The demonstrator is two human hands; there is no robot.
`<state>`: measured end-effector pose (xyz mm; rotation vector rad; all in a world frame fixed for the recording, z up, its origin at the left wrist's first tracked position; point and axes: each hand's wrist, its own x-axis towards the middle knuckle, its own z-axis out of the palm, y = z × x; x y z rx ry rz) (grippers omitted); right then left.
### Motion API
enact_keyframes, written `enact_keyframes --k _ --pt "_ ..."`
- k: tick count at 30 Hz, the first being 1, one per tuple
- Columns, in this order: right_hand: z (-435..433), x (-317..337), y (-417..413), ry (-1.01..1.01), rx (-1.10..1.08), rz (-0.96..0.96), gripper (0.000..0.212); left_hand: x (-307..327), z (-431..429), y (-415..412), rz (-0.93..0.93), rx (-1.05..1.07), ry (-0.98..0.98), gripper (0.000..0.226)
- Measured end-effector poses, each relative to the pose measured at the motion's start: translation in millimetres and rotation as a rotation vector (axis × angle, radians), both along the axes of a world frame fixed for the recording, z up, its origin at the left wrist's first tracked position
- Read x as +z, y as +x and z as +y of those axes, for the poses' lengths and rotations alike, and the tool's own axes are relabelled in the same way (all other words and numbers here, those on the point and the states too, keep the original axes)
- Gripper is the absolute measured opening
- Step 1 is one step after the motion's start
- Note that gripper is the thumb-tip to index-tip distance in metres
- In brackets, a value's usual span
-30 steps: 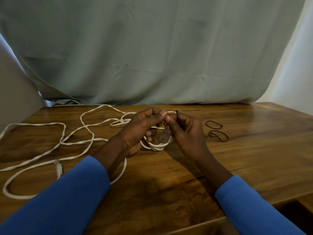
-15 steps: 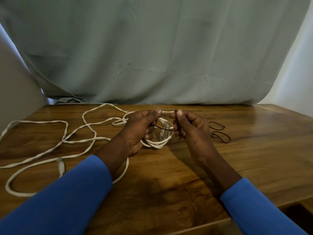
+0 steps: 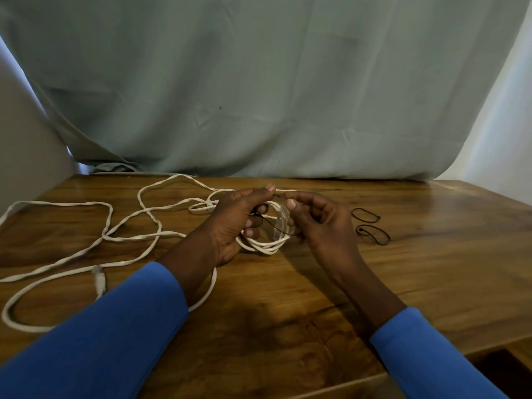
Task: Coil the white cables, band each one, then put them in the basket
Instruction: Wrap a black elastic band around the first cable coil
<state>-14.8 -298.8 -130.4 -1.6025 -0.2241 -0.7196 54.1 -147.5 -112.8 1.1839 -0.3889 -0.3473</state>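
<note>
Coil point(image 3: 267, 242) of white cable sits between both hands, low over the tabletop point(image 3: 431, 269). The left hand point(image 3: 234, 223) grips the coil with fingers curled through its loops. The right hand point(image 3: 324, 227), at the coil's right side, pinches a thin black band point(image 3: 273, 226) stretched across the coil. Two spare bands point(image 3: 365, 215) lie right of the coil. Loose cable point(image 3: 129, 220) sprawls left of the coil, with its connector point(image 3: 99, 279).
</note>
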Motion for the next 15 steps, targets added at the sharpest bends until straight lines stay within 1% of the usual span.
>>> enact_keyframes --k 2,6,11,13,15 --pt "-1.6 -2.1 1.3 0.011 0.009 0.002 0.012 0.3 0.2 -0.2 0.003 0.017 0.004 0.028" --pt "-3.7 -4.4 3.4 0.006 0.003 -0.029 0.013 0.6 -0.1 -1.5 -0.03 0.041 0.045 0.033" --pt "-4.8 -4.1 4.3 -0.077 -0.004 -0.048 0.017 0.3 0.5 -2.5 -0.066 0.066 0.063 0.028" --pt "-4.3 -3.3 3.9 -0.066 0.009 -0.052 0.018 -0.1 -0.2 -3.1 -0.082 0.083 0.071 0.026" --pt "-4.4 -2.6 3.7 -0.04 0.023 -0.053 0.018 -0.6 -1.9 -3.7 -0.102 0.107 0.081 0.028"
